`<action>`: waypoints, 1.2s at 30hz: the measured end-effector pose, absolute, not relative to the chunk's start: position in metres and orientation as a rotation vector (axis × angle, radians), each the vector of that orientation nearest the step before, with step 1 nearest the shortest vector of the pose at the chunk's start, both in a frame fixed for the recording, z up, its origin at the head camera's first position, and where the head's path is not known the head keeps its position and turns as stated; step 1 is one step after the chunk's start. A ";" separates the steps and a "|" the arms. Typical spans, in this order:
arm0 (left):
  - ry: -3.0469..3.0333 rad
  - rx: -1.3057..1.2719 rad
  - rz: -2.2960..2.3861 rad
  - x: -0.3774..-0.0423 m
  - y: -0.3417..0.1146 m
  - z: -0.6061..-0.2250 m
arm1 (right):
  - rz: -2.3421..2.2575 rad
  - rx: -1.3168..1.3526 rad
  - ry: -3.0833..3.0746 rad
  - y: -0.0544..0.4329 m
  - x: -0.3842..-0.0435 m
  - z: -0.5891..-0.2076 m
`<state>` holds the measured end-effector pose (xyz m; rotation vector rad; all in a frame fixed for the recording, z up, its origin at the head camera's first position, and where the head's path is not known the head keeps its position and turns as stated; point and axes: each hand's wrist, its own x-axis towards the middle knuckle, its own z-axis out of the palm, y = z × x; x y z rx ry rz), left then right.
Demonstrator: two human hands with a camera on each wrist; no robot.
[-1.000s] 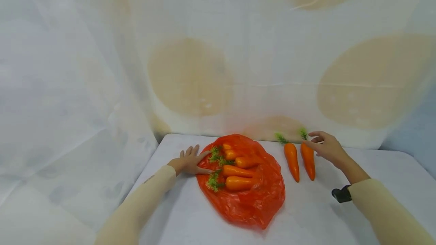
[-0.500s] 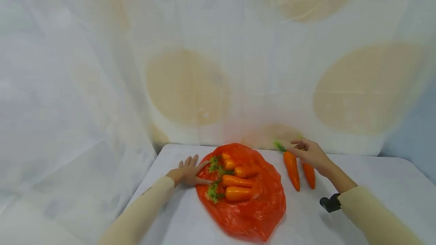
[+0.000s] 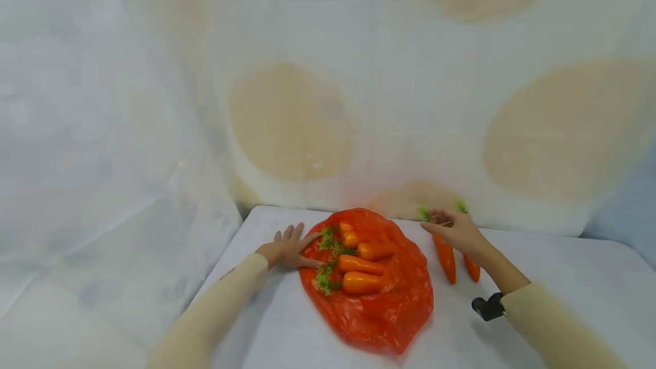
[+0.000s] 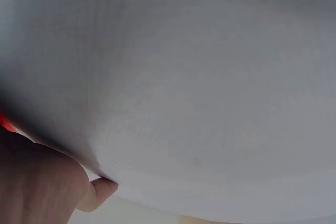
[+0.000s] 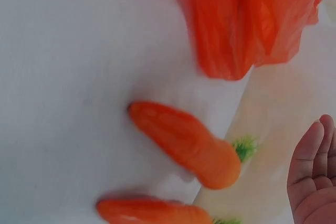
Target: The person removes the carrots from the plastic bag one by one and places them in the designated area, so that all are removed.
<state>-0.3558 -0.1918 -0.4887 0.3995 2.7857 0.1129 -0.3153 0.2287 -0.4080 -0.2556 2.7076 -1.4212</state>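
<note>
A red plastic bag (image 3: 366,318) lies spread on the white table, with several orange carrots (image 3: 361,282) with green tops on it, their other ends partly covered by the film. My left hand (image 3: 289,249) rests at the bag's left edge, fingers spread, thumb and forefinger beside the green tops. Right of the bag lie two more carrots, a nearer one (image 3: 445,258) and one farther right (image 3: 471,268). My right hand (image 3: 456,232) hovers above their upper parts, hiding some of both. In the right wrist view, its loosely bent fingers (image 5: 307,148) stand apart from the carrot (image 5: 186,142).
The white table (image 3: 553,278) runs on to the right of the two carrots. Behind it hangs a pale sheet (image 3: 410,101) with tan spots, and another covers the left side (image 3: 102,158). A small black device (image 3: 488,306) sits at my right wrist.
My right hand has moved left, from over the far right carrot to over the one nearer the bag. My left hand stays put. The head view shifts slightly.
</note>
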 end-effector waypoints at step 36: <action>2.794 0.427 0.107 -0.359 -0.190 -0.496 | -1.494 -0.584 2.567 0.174 -0.296 -0.414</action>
